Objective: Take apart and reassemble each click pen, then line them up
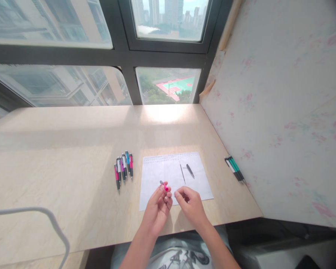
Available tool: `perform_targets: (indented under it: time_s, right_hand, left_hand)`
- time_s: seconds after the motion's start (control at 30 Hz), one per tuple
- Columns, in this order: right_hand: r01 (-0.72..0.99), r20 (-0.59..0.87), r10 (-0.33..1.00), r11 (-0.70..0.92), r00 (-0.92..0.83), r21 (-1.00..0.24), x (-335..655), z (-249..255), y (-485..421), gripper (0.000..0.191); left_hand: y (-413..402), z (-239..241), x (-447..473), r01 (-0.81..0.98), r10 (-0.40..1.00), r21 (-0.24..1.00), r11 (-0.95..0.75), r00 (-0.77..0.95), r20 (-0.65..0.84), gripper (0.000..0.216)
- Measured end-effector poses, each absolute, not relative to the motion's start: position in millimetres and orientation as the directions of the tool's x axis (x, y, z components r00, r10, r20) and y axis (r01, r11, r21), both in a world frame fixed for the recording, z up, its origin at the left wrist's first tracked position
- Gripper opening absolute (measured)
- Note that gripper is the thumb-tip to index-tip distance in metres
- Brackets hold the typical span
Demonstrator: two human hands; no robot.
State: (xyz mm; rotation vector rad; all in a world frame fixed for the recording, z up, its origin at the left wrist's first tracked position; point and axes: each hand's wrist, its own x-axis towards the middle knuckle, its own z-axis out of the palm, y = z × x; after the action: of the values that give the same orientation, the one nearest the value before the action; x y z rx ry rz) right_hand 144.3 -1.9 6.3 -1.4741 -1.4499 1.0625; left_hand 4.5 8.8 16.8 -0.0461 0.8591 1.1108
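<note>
My left hand [158, 209] is closed around the pink upper barrel of a pen [165, 187], its grey clip end pointing up and away. Close to its right, my right hand [192, 206] is curled with thumb and forefinger pinched together; whatever is in that pinch is too small or hidden to make out. Both hands are over the lower part of a white sheet of paper [159, 168] with handwriting along its top. On the sheet lie a thin ink refill [182, 172] and a black pen grip with a pointed tip [190, 171].
Several assembled pens in pink, white, purple and blue [123, 166] lie in a row left of the paper. Green and white pens [234, 169] rest by the wallpapered wall [277, 112]. A grey cable [49, 215] loops over the table's left front.
</note>
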Motion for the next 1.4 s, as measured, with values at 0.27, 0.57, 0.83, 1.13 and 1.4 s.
perform_targets:
  time_s: [0.27,0.57,0.83,1.13,1.4]
  right_hand:
    - [0.510,0.067,0.997,0.069,-0.022,-0.858,144,7,-1,0.017]
    - [0.641,0.203,0.979,0.135,0.033,-0.755,142,-2,3,0.015]
    - [0.390,0.155,0.939,0.024,0.306,-0.920,151,-19,3,0.024]
    - [0.179,0.100,0.879,0.017,0.466,-0.984,158,-30,0,0.026]
    - [0.181,0.105,0.888,0.024,0.448,-0.983,162,-26,-7,0.027]
  left_hand:
    - [27,17,3,-0.063,0.959,0.957,0.283,0.037,-0.281,0.021]
    - [30,11,18,0.005,0.969,0.971,0.239,0.059,-0.239,0.024]
    - [31,1,20,-0.219,0.941,0.938,0.269,-0.146,-0.305,0.027]
    - [23,1,12,-0.160,0.951,0.965,0.208,-0.199,-0.238,0.026]
    - [20,6,10,-0.185,0.955,0.958,0.220,-0.161,-0.250,0.026]
